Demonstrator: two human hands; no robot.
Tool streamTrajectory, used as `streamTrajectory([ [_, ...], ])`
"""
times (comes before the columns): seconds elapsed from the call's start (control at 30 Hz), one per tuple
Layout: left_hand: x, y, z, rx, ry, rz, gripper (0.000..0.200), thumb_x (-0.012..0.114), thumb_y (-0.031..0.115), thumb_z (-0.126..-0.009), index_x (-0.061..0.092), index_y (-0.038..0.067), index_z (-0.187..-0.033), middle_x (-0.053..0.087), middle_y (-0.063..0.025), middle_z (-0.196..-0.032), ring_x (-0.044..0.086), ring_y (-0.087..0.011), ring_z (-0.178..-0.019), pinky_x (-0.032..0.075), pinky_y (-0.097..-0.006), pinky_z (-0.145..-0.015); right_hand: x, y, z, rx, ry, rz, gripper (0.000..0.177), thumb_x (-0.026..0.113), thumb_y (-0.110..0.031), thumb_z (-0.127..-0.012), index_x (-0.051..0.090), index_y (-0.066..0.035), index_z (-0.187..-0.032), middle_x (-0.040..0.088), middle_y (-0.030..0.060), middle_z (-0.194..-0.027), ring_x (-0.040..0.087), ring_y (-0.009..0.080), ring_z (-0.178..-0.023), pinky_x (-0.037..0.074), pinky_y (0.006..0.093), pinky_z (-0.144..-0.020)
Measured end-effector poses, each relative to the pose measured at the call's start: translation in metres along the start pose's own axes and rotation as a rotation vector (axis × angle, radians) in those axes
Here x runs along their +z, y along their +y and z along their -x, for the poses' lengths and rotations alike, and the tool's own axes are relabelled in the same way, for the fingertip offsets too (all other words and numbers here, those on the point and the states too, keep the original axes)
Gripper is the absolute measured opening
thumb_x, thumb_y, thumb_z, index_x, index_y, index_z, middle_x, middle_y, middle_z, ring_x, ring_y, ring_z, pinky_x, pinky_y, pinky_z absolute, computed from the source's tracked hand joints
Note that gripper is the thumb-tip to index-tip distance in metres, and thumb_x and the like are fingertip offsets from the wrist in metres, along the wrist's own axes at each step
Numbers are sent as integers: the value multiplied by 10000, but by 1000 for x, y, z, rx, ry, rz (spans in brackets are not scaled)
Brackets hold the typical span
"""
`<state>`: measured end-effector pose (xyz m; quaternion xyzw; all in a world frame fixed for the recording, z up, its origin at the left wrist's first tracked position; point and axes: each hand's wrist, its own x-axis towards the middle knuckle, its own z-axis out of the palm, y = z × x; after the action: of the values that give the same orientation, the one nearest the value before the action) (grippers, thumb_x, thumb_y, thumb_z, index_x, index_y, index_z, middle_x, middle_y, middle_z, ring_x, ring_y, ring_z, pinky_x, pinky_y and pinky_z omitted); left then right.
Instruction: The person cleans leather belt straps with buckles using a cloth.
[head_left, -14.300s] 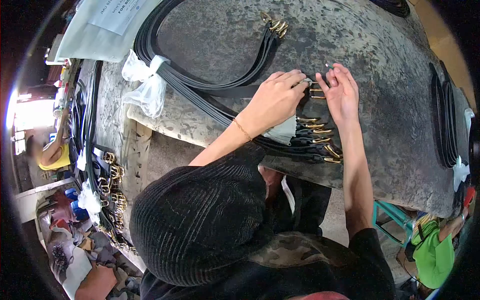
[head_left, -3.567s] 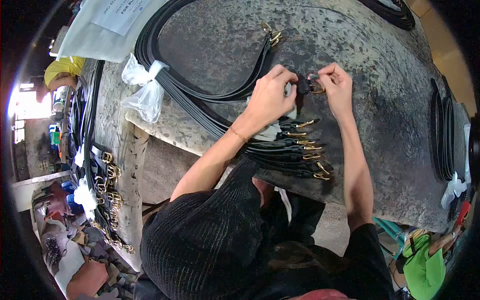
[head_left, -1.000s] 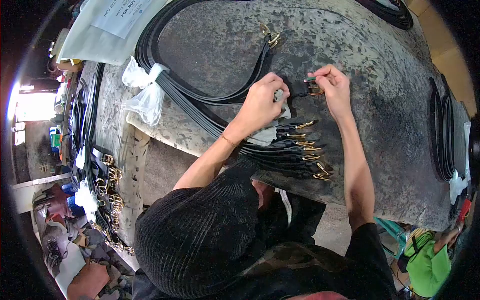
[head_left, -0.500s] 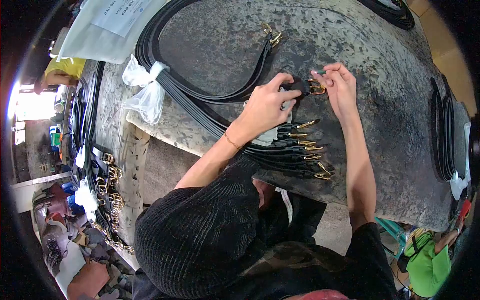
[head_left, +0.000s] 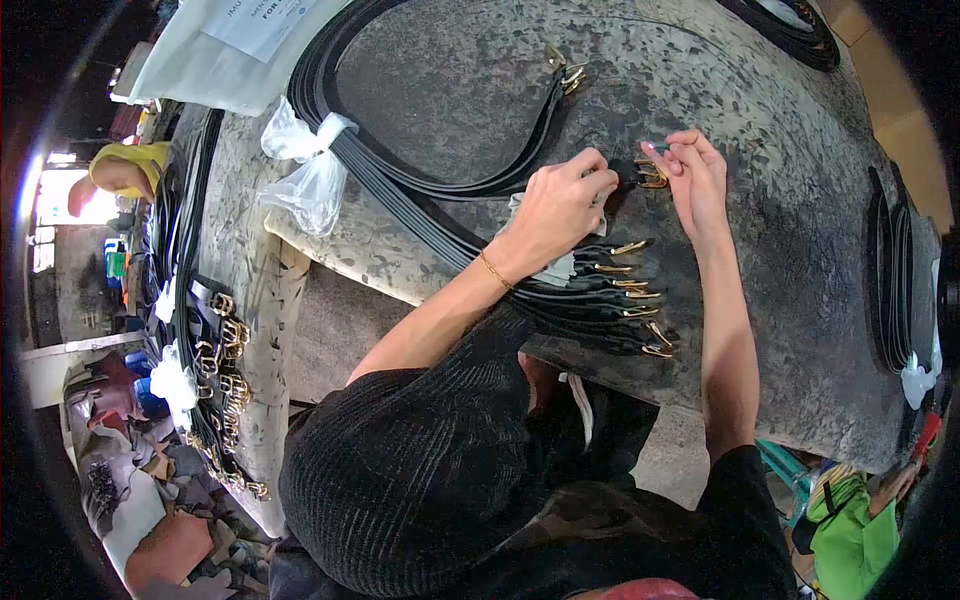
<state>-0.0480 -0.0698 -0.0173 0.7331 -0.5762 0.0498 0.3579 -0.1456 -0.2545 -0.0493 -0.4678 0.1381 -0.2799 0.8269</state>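
My left hand [head_left: 562,208] is closed on the end of a black belt, close to its gold buckle [head_left: 652,175]. A pale cloth [head_left: 558,271] lies partly under that hand. My right hand [head_left: 698,180] hovers just beside the buckle, its fingers pinched around a small thin green stick [head_left: 658,148] whose kind I cannot make out. Below my left hand, several black belts [head_left: 590,300] lie side by side with gold buckles facing right. Further up, other belt ends with gold buckles [head_left: 572,78] curve across the table.
A plastic tie [head_left: 318,140] binds the long belt bundle [head_left: 310,60]. A white package with a printed label [head_left: 255,25] sits upper left. More buckled belts [head_left: 222,370] hang at left; another bundle [head_left: 888,270] lies at right. People in yellow [head_left: 135,165] and green [head_left: 850,535] are nearby.
The view has shifted slightly, moving the scene rightward. My left hand's fingers, spread around the belt end before, are now drawn together. My right hand keeps its pinch near the buckle.
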Motion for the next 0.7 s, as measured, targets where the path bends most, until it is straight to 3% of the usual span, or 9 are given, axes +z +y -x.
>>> streamTrajectory([
  [0.13,-3,-3,0,-88,39,96,92,694,29,-787,679,24,-878,610,-98,-878,632,-308,-700,514,-378,-613,-1,2,2,-52,-26,51,59,539,-4,-910,595,6,-928,484,-17,-715,442,51,-624,527,356,-882],
  [0.2,-8,-3,-2,-122,4,89,87,658,-7,-801,658,1,-888,613,-123,-897,638,-325,-758,515,-386,-652,3,3,5,-148,-14,293,52,569,-12,-905,606,5,-938,533,-10,-764,475,47,-659,510,276,-781],
  [0.23,-8,-4,-3,-122,0,90,87,658,-7,-801,658,1,-888,613,-123,-897,638,-325,-758,515,-386,-652,9,4,8,-146,-10,291,52,569,-12,-905,606,5,-938,533,-10,-764,475,47,-659,510,276,-781],
  [0.3,-8,-10,-8,-164,19,139,82,620,-18,-818,648,-8,-894,613,-143,-908,635,-349,-788,510,-407,-678,22,3,14,-317,108,460,52,588,-5,-901,614,9,-944,568,-15,-810,501,36,-698,463,214,-693],
  [0.53,-11,-16,-14,-242,16,152,89,613,-18,-818,644,-15,-901,611,-167,-896,626,-374,-827,494,-418,-703,36,11,17,-297,69,430,54,595,12,-894,618,1,-941,574,-33,-820,496,18,-699,388,176,-617],
  [0.7,-10,-16,-11,-274,6,204,94,630,-25,-804,649,-8,-894,619,-163,-892,629,-366,-829,492,-413,-715,39,5,20,-291,40,625,75,595,46,-866,611,1,-923,573,-23,-801,498,22,-695,399,183,-618],
])
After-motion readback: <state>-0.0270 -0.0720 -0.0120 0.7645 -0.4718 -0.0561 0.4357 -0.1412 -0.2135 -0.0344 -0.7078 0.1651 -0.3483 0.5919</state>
